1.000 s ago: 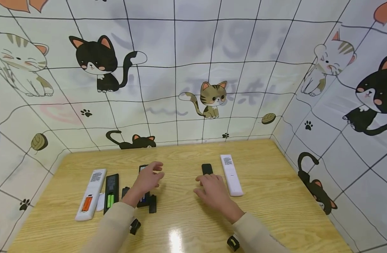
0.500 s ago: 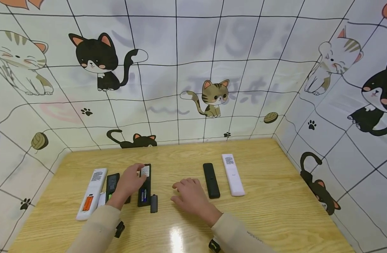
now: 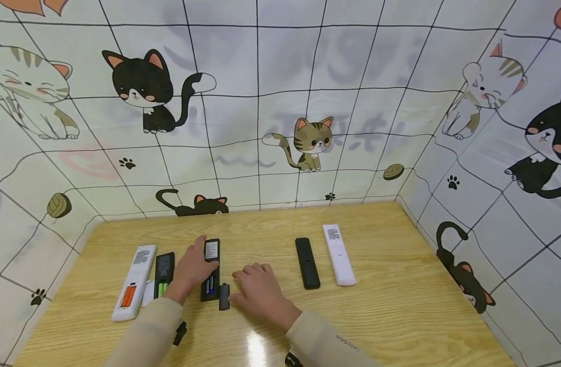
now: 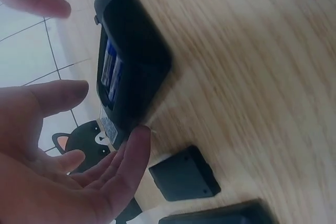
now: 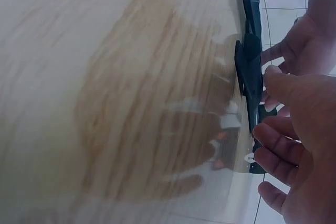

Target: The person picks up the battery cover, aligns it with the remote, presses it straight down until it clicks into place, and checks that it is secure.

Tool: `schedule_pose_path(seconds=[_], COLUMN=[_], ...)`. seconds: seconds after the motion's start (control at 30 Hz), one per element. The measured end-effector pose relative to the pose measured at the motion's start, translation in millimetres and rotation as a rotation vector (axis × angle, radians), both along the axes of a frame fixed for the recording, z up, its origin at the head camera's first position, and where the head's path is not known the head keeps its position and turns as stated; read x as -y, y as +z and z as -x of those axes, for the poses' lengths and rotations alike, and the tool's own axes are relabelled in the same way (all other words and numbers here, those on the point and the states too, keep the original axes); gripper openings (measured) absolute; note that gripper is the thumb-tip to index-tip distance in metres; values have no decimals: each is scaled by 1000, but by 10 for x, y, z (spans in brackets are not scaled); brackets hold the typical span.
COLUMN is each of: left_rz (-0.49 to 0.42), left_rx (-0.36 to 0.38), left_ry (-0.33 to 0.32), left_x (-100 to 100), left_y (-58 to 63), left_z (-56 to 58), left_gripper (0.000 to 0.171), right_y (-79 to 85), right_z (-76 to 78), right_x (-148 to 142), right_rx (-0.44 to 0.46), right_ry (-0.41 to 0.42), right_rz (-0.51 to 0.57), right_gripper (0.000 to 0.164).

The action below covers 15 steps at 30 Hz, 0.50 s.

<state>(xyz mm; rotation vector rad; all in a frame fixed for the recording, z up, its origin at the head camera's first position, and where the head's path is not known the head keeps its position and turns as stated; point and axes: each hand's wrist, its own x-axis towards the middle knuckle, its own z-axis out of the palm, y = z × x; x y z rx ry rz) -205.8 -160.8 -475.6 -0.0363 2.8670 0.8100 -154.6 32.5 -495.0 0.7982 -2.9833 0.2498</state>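
Note:
A black remote control [image 3: 211, 250] lies back up, its battery bay uncovered, with blue batteries [image 4: 111, 72] inside. My left hand [image 3: 192, 267] reaches over it, thumb across its middle and fingers along its left side. In the left wrist view the fingers [image 4: 137, 142] lie loosely at its edge; contact is unclear. Beside the remote's lower right corner lies a small black battery cover [image 3: 224, 297]. My right hand [image 3: 258, 291] hovers low to the right of that cover, its fingers loosely bent and thumb close to it. Nothing is held in either palm.
On the left lie a white remote [image 3: 140, 260] with an orange battery, a white cover [image 3: 148, 292] and a black remote [image 3: 164, 265] with green batteries. Another black cover [image 4: 185, 174] lies near the left hand. A black remote [image 3: 307, 262] and a white remote [image 3: 339, 255] lie right.
Both hands have shifted. The right hand has moved left from the right-hand black remote to beside the small cover. The left hand first drew left, then came back slightly over the blue-battery remote.

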Motion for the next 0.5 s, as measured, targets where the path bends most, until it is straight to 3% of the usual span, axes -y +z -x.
schedule_pose_path(seconds=[0.5], left_rz=[5], left_rx=[20], left_ry=[67], left_x=[-12], left_y=[-168], left_z=[99], left_gripper=[90], right_y=[-73], right_z=[5], right_x=[140], right_rx=[-2], right_ry=[11], right_rz=[-40], right_gripper=[58])
